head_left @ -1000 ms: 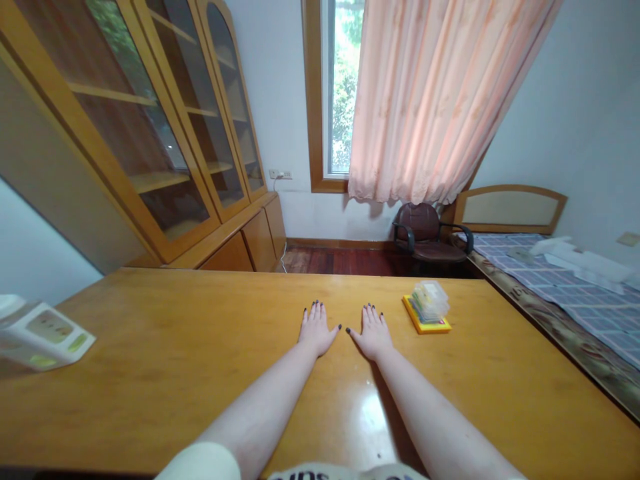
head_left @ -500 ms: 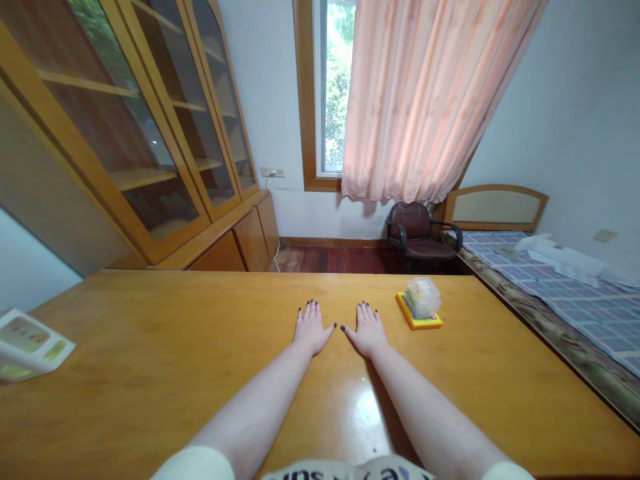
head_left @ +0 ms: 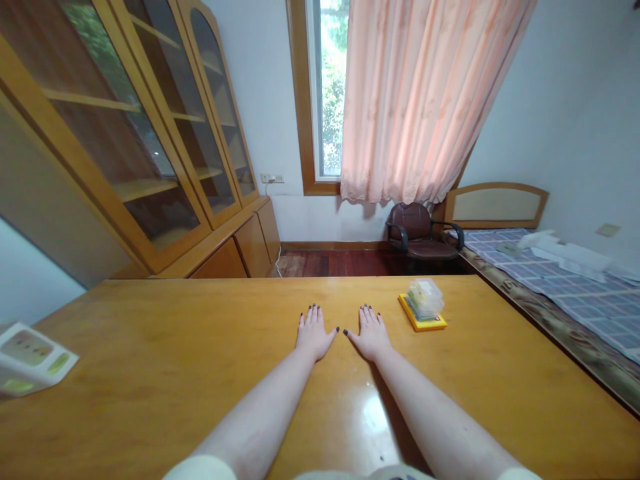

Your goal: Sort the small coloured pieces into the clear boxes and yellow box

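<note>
My left hand [head_left: 314, 337] lies flat on the wooden table [head_left: 175, 373], palm down, its thumb stretched out to the right. Beside it my right hand [head_left: 373, 337] rests the same way, thumb pointing left. The two thumb tips are close together with a small gap between them. Neither hand holds anything. To the right of my right hand, and apart from it, is a yellow tray-like item [head_left: 430, 326]. Clear plastic boxes [head_left: 426, 298] sit on top of it; their contents are too small to make out.
A white box-shaped item with green parts [head_left: 37, 360] stands at the table's left edge. Beyond the table are a glass-door cabinet [head_left: 200, 200], a brown armchair [head_left: 417, 233] and a pink curtain [head_left: 420, 100]. A bed [head_left: 565, 280] runs along the right side.
The view has shifted slightly, so the scene sits a little lower in the picture. Both hands stay flat in the same place on the table.
</note>
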The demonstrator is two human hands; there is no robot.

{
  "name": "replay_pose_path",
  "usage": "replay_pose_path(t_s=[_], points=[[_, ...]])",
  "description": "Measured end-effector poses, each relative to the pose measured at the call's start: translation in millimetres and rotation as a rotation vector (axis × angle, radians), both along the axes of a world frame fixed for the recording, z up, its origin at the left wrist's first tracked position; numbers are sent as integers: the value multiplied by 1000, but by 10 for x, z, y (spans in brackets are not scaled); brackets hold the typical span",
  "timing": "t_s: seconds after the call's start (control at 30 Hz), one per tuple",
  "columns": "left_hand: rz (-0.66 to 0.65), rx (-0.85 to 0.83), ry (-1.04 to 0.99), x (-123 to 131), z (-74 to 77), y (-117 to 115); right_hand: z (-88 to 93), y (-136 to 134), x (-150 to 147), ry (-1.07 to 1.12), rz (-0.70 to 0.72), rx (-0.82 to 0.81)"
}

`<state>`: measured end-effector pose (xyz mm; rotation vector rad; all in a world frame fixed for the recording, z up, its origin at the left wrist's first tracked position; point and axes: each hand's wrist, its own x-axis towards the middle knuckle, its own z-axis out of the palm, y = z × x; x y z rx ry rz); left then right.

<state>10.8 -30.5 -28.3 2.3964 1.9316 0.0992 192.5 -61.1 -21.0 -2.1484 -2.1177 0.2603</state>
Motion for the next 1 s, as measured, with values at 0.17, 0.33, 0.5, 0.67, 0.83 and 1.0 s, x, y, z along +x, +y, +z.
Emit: replay_pose_path(t_s=[0.17,0.33,0.5,0.67,0.83,1.0], points=[[-1,15,-6,-3,-17,7,4,-6,0,13,1,3],[7,20,-10,-1,-22,22,46,-16,-12,14,-7,-6],[5,19,-21,-1,-47,34,53,-12,-12,-2,-9,-16],[8,20,-23,-9,-48,35,41,-11,-9,9,-3,-4],[6,20,-21,-13,-47,39,45,-17,-15,9,-8,-6],[6,31,-18,-11,-52,36,21,-11,-8,26,-9,12]])
